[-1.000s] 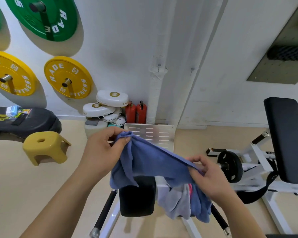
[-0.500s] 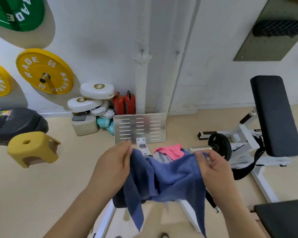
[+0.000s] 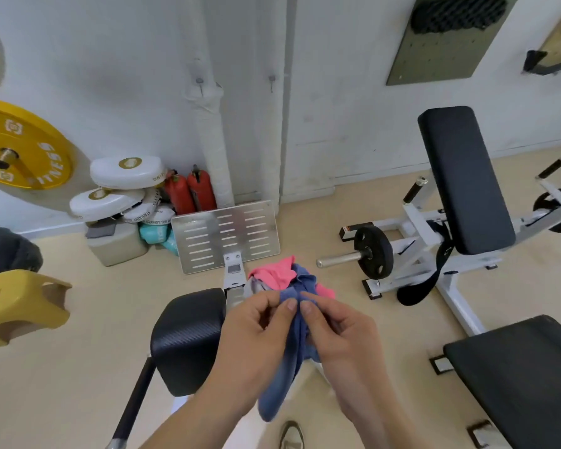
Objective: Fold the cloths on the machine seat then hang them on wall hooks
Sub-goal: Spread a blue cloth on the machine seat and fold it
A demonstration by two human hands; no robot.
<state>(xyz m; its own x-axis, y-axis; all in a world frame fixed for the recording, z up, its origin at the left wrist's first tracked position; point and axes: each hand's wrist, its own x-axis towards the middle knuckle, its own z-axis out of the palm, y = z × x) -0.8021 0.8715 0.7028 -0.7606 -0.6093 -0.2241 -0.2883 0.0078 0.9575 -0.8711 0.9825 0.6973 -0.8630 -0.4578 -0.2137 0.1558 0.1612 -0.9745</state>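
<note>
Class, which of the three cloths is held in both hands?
The blue cloth, pinched by the left hand and right hand and hanging down; the pink cloth and grey cloth lie behind, in neither hand.

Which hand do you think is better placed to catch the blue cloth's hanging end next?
The left hand, probably: it and the right hand pinch the blue cloth, whose end hangs beside the left wrist.
</note>
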